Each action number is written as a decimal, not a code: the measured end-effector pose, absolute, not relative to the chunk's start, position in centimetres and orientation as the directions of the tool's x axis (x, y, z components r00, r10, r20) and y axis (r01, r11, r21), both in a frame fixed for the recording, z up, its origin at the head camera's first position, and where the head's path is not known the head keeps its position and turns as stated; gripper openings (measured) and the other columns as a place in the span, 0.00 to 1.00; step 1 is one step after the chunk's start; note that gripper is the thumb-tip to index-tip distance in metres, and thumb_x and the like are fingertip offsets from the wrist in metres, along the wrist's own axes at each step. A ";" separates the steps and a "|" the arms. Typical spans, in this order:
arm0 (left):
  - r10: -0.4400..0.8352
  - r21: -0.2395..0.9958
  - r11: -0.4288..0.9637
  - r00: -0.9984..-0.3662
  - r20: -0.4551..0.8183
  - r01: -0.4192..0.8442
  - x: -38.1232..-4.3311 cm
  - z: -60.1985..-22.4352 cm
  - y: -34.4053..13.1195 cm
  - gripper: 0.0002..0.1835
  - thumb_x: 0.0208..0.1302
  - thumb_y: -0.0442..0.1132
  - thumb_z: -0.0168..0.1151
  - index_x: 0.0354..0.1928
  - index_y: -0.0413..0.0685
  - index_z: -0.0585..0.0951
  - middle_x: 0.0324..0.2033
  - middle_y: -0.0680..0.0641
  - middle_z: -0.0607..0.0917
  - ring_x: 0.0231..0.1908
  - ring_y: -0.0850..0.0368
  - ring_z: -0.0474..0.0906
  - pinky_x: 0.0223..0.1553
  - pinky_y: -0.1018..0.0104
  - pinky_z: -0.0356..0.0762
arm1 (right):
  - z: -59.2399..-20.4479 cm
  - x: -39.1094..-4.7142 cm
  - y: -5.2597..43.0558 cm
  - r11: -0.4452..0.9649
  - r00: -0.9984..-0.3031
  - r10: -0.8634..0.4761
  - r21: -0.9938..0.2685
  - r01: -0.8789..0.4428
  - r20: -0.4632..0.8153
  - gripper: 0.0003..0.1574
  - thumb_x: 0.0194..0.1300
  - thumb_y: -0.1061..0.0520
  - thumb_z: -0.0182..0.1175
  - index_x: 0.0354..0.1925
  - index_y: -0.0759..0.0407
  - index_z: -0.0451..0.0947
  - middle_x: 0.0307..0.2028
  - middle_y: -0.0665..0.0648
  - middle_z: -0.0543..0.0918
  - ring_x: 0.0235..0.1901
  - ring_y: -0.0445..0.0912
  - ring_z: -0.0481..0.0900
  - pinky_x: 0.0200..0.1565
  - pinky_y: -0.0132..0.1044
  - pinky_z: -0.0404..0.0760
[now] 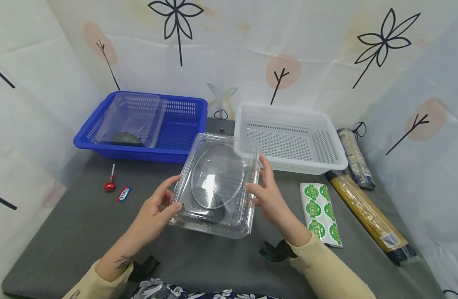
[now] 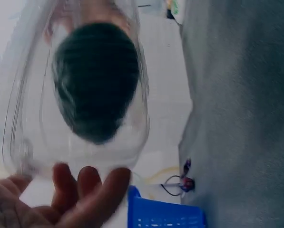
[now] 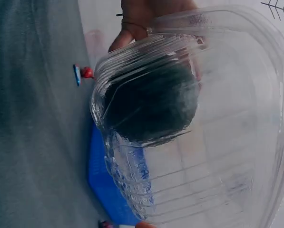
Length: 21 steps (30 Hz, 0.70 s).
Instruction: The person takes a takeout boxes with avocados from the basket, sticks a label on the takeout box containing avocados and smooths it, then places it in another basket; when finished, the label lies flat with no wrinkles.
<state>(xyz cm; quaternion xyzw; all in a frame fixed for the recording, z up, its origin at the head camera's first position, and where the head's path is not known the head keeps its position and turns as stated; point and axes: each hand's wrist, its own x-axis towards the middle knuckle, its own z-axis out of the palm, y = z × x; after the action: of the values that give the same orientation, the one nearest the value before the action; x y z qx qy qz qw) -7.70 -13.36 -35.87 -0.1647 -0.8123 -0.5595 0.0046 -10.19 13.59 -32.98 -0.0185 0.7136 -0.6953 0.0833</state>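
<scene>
Both hands hold a clear plastic clamshell box [image 1: 218,178] tilted above the grey table. My left hand [image 1: 158,209] grips its left edge, thumb on top and fingers below. On the opposite side my right hand [image 1: 268,195] pinches the right edge, its thumb over the lid. The lid looks closed in the head view. Inside lies a dark green oval thing [image 2: 96,80], avocado-like in shape; in the right wrist view this dark oval [image 3: 151,104] sits toward one end of the box.
At back left, a blue basket [image 1: 139,153] holds another clear box [image 1: 143,112] with a dark oval thing. A white basket [image 1: 296,164] stands right of it. Nearby lie a lollipop [image 1: 110,185], a small candy packet [image 1: 124,194], green stickers [image 1: 320,214], a spaghetti pack [image 1: 367,211] and another pack [image 1: 355,158].
</scene>
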 end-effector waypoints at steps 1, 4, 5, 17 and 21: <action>0.297 0.899 0.319 -0.932 0.206 0.300 -7.8 -36.2 -13.4 0.27 0.59 0.33 0.51 0.61 0.54 0.60 0.34 0.45 0.69 0.27 0.62 0.72 0.20 0.68 0.69 | -33.2 -10.0 13.9 0.049 -0.985 -0.146 -0.995 0.087 -0.093 0.52 0.51 0.63 0.51 0.65 0.38 0.35 0.64 0.61 0.36 0.61 0.58 0.48 0.33 0.43 0.72; 0.382 0.919 0.256 -0.905 0.188 0.299 -7.9 -37.1 -13.4 0.26 0.59 0.31 0.52 0.59 0.51 0.60 0.43 0.42 0.67 0.29 0.61 0.73 0.21 0.67 0.70 | -34.1 -9.2 14.7 0.074 -0.981 -0.167 -0.994 0.085 -0.096 0.52 0.52 0.62 0.51 0.66 0.40 0.34 0.64 0.63 0.37 0.58 0.63 0.53 0.36 0.47 0.73; 0.406 0.932 0.228 -0.897 0.173 0.283 -8.0 -37.4 -13.4 0.26 0.58 0.30 0.52 0.58 0.50 0.59 0.47 0.41 0.65 0.29 0.61 0.74 0.20 0.66 0.71 | -34.5 -8.9 15.0 0.081 -0.980 -0.173 -0.993 0.089 -0.102 0.51 0.52 0.62 0.51 0.66 0.40 0.34 0.64 0.63 0.37 0.57 0.63 0.55 0.36 0.47 0.74; 0.512 0.973 0.223 -0.857 -0.063 0.061 -8.0 -39.8 -11.0 0.40 0.53 0.29 0.57 0.64 0.62 0.52 0.59 0.38 0.53 0.25 0.56 0.74 0.20 0.59 0.76 | -38.2 -8.7 17.2 0.102 -0.959 -0.195 -0.977 0.188 -0.205 0.49 0.49 0.65 0.47 0.65 0.40 0.41 0.65 0.64 0.34 0.61 0.64 0.46 0.35 0.46 0.73; 0.491 0.969 0.246 -0.865 -0.101 0.026 -8.0 -39.0 -10.2 0.39 0.53 0.28 0.56 0.65 0.57 0.52 0.56 0.39 0.56 0.25 0.54 0.74 0.20 0.59 0.77 | -39.4 -9.5 17.5 0.064 -0.955 -0.166 -0.969 0.237 -0.244 0.47 0.49 0.66 0.45 0.64 0.42 0.44 0.63 0.64 0.49 0.51 0.59 0.65 0.31 0.46 0.75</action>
<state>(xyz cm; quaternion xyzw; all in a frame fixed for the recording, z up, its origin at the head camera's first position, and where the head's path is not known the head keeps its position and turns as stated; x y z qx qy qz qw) -8.05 -10.23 -39.03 -0.1691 -0.7644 -0.5903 -0.1967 -9.55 17.52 -39.38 0.0247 0.7143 -0.6837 0.1473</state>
